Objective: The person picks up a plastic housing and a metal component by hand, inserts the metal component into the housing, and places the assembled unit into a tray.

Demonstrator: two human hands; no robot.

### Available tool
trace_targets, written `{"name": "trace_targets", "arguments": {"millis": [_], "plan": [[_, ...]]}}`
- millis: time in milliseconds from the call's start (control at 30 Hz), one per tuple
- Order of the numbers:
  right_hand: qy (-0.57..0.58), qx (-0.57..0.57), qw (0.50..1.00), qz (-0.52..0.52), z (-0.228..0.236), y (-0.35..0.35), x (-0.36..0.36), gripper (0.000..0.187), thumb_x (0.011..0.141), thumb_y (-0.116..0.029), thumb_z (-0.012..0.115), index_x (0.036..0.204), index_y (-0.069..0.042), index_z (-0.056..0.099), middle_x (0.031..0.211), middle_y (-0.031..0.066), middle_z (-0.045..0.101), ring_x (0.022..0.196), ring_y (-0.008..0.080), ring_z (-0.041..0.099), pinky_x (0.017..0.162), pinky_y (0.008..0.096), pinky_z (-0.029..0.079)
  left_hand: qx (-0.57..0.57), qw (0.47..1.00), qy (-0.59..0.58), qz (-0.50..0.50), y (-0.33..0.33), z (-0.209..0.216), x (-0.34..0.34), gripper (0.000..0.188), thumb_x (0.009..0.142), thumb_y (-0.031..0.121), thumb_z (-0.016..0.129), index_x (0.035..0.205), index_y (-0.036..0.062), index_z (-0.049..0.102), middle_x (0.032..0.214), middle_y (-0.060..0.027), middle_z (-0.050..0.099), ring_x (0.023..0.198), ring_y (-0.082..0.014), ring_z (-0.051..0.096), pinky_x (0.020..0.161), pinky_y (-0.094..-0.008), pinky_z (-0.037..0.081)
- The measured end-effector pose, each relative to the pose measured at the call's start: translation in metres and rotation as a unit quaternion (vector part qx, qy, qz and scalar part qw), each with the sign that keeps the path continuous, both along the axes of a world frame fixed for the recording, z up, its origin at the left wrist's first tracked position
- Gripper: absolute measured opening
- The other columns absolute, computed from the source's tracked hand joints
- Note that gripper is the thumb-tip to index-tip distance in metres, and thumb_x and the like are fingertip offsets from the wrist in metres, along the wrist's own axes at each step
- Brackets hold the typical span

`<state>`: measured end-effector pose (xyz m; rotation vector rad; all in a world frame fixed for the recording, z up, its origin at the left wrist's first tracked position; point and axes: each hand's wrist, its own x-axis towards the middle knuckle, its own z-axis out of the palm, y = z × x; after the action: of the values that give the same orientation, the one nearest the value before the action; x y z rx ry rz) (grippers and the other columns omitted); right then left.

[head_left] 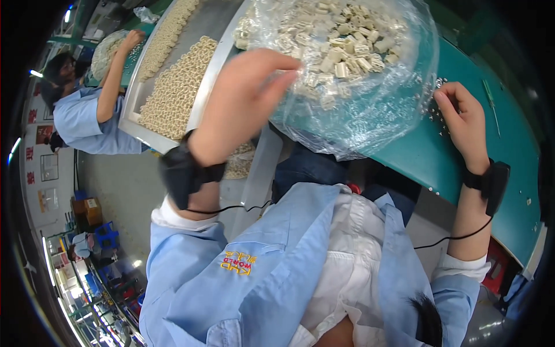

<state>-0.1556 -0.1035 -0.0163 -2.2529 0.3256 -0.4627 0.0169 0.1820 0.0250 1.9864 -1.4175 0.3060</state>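
Half curled at the left side of a clear, crinkled plastic bag (pixel 370 130) of cream-coloured blocky parts (pixel 354 49), cut off at the top: left hand (pixel 245 92), too motion-blurred to tell any hold. Pinched nearly closed beside small shiny pieces (pixel 438 115), partly hiding them: right hand (pixel 467 118), hold likewise impossible to tell. Overhung by the bag, near edge of the green tabletop (pixel 509 185); rightward, open surface around a slim green-handled tool (pixel 491 101).

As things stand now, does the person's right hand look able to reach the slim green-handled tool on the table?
Probably yes: the right hand is just left of the slim green-handled tool, and nothing visible stands between them, though the hand is beside small metal pieces.
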Motion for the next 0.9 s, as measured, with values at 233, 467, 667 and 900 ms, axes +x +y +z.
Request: {"name": "trace_targets", "arguments": {"millis": [233,467,667,900], "plan": [[-0.013,-0.01,1.0,-0.011,-0.003,-0.001,0.004,0.013,0.085,-0.014,0.055,0.084,-0.001,0.054,0.068,-0.0044,0.047,0.062,0.0019,0.041,0.056,0.0164,0.033,0.031,0.997,-0.057,-0.034,-0.078,-0.035,0.005,0.014,0.075,0.01,0.06,0.086,0.004,0.06,0.081,-0.0119,0.057,0.078,-0.0311,0.055,0.067,-0.0377,0.044],[-0.023,0.003,1.0,-0.011,0.003,0.002,0.002,0.013,0.084,-0.014,0.055,0.083,-0.001,0.054,0.067,-0.0041,0.046,0.061,0.0028,0.039,0.054,0.0166,0.032,0.041,0.999,0.026,-0.011,-0.08,-0.041,0.005,0.018,0.075,0.012,0.059,0.091,0.0035,0.06,0.08,-0.0124,0.056,0.077,-0.0299,0.055,0.067,-0.0363,0.044],[-0.024,-0.013,1.0,0.006,0.004,0.0,0.002,0.013,0.084,-0.014,0.056,0.084,-0.001,0.054,0.067,-0.0036,0.047,0.061,0.003,0.04,0.054,0.0169,0.033,-0.094,0.935,0.342,0.005,-0.08,-0.027,-0.009,0.019,0.082,0.017,0.058,0.095,0.0027,0.058,0.076,-0.0058,0.056,0.071,-0.0159,0.053,0.064,-0.0264,0.043],[-0.035,-0.017,0.999,0.004,0.003,0.0,0.002,0.014,0.084,-0.014,0.056,0.084,-0.001,0.054,0.068,-0.0032,0.048,0.062,0.0029,0.041,0.055,0.0167,0.034,-0.147,0.603,0.74,-0.26,-0.081,-0.029,-0.018,0.027,0.089,0.025,0.05,0.106,0.0052,0.053,0.086,-0.0035,0.053,0.074,-0.0111,0.047,0.067,-0.0235,0.04]]}}
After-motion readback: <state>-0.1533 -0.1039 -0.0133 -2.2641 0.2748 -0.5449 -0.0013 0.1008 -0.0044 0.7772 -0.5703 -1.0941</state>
